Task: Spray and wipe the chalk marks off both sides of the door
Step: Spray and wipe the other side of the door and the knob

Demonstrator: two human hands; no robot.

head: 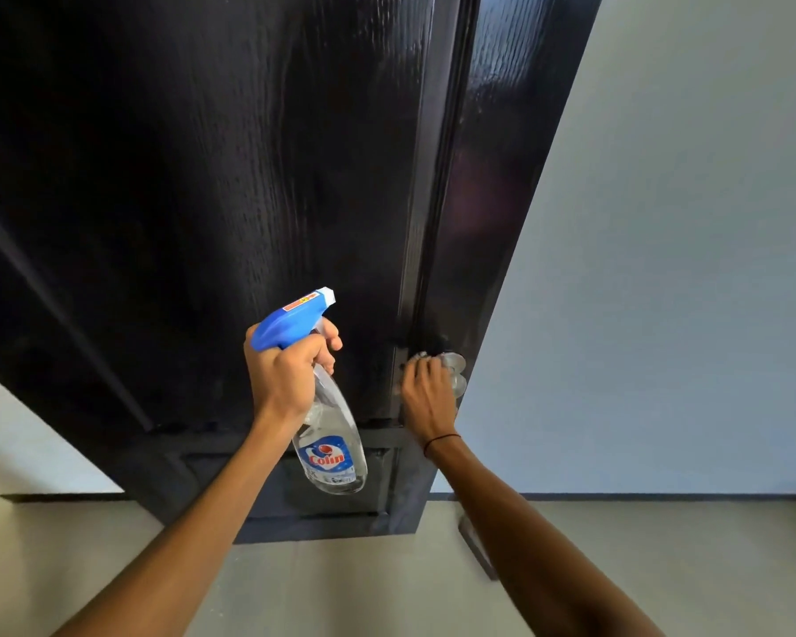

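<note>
Two bare forearms, no sleeves (a thin dark band [440,440] round the right wrist).

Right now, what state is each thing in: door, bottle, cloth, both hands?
Door: dark, glossy, no chalk marks visible on this face.
Spray bottle: upright, nozzle toward the door, liquid level unclear.
Left hand: grips the bottle neck, finger on trigger.
Right hand: presses a cloth near the door's edge.

Both bare forearms reach forward and up. The left hand [286,370] is curled closed in a grip, with the forefinger stretched forward. The right hand [428,390] is curled too, back toward the camera, with a thin dark band on its wrist.
</note>
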